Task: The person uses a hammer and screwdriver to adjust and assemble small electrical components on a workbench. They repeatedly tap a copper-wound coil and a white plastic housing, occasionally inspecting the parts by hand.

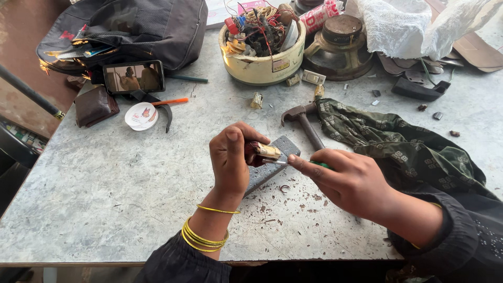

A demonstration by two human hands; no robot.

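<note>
My left hand (231,157) grips a small wound coil part (264,152), reddish-brown with a yellowish taped face, just above a grey metal block (277,162) lying on the worktable (105,178). My right hand (348,181) holds a green-handled screwdriver (320,164); its metal tip touches the coil part. Gold bangles circle my left wrist. A hammer (303,118) lies just beyond the block, its handle running under a dark patterned cloth (398,147).
A cream bowl (262,65) full of wires and parts stands at the back, beside an old speaker (340,44) and white cloth. A black bag (126,29), phone (133,77), wallet (94,106) and round lid (141,116) lie at left. Small scraps litter the table.
</note>
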